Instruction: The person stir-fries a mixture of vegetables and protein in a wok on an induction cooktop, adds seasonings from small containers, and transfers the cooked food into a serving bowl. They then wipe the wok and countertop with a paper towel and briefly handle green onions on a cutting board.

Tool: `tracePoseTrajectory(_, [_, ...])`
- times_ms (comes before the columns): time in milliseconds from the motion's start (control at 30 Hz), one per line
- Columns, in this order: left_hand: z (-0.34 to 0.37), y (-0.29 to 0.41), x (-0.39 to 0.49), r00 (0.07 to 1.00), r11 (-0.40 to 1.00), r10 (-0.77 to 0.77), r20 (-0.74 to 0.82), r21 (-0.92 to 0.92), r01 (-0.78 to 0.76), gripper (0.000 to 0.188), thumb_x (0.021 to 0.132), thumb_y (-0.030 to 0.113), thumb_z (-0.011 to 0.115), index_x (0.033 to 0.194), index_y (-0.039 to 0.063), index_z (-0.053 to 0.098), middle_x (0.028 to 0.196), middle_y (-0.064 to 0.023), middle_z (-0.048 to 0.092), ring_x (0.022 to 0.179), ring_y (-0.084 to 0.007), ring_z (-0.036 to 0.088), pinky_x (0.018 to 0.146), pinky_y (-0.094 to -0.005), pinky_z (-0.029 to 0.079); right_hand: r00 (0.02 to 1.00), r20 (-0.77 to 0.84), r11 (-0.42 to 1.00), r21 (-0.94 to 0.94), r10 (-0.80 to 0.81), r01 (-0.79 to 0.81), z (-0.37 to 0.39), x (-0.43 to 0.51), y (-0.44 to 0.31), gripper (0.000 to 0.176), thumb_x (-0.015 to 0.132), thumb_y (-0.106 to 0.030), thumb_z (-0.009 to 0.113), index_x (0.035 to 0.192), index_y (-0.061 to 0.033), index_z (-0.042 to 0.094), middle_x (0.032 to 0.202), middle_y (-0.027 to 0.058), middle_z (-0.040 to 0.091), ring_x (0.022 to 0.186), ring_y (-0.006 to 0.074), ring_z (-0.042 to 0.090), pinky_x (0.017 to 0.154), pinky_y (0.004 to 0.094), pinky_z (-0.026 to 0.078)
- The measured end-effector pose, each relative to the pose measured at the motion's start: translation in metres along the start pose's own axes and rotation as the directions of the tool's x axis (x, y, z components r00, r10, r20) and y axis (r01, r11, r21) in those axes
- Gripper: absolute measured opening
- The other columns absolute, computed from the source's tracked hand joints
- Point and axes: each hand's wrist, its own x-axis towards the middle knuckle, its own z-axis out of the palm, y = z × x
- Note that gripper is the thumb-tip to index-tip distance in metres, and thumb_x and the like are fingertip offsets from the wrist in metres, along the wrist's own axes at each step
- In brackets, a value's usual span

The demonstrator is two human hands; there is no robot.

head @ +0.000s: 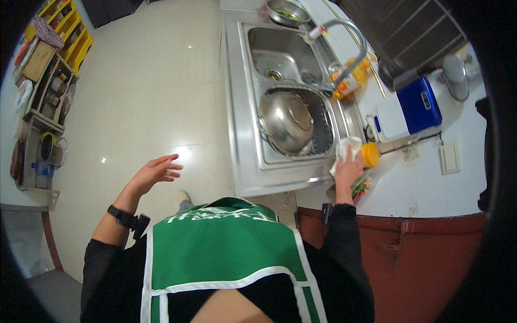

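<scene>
At the sink's near right corner, my right hand (349, 171) grips a crumpled white cloth (348, 146). Just right of it stands a jar with a yellow lid (370, 155); the jar's body is mostly hidden. Below that hand, a clear plastic bag with colourful contents (360, 189) lies against the wall side. My left hand (156, 173) hangs over the floor with its fingers apart and nothing in it. A steel pot (287, 122) rests tilted, base up, in the near basin of the stainless steel double sink (247, 161).
A curved faucet (359, 38) reaches over the far basin. Beside it is an orange bottle (352, 78). A steel bowl (287, 12) with greens stands beyond the sink. A blue and white box (418, 107) sits on the right. Shelves (52, 87) line the left wall.
</scene>
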Motion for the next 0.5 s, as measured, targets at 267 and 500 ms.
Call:
tracePoseTrajectory(267, [-0.182, 0.007, -0.024, 0.983, 0.997, -0.031, -0.183, -0.071, 0.018, 0.047, 0.091, 0.032, 0.049, 0.129, 0.005, 0.040, 0.102, -0.0070, 0.061, 0.087, -0.0164, 0.060, 0.076, -0.0290, 0.049, 0.781, 0.462, 0.788, 0.241, 0.419, -0.566, 0.018, 0.013, -0.004, 0.085, 0.077, -0.030, 0.057, 0.140, -0.0044, 0.007, 0.129, 0.0285, 0.039, 0.117, 0.0392, 0.042, 0.098, 0.0405, 0.034])
tracePoseTrajectory(500, [-0.234, 0.048, 0.038, 0.998, 0.999, -0.016, -0.067, 0.031, 0.018, 0.048, 0.091, 0.036, 0.047, 0.130, 0.008, 0.040, 0.113, -0.0077, 0.057, 0.100, -0.0180, 0.055, 0.086, -0.0323, 0.045, 0.667, 0.000, 0.667, 0.037, 0.745, -0.744, -0.004, 0.021, -0.056, 0.067, 0.072, -0.023, 0.058, 0.131, -0.0035, 0.032, 0.115, 0.0229, 0.047, 0.106, 0.0391, 0.045, 0.094, 0.0458, 0.035])
